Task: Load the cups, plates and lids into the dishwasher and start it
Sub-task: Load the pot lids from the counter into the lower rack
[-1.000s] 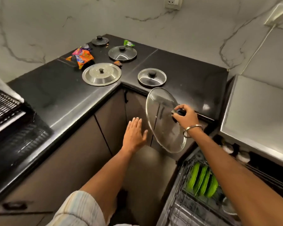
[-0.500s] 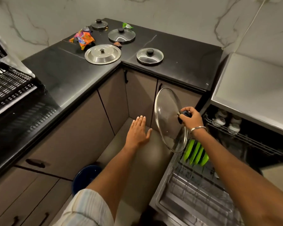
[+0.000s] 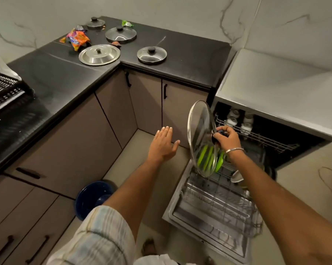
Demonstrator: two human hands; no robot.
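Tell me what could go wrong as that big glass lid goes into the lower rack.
The right hand holds the large glass lid by its knob alone, on edge above the green plates; it could swing and knock them. The left hand is open and clear of it, so a slip would likely go uncaught.

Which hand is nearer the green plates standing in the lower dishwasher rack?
Right. The right hand grips the knob of the large glass lid just above the green plates. The left hand hangs open over the floor, off to their left.
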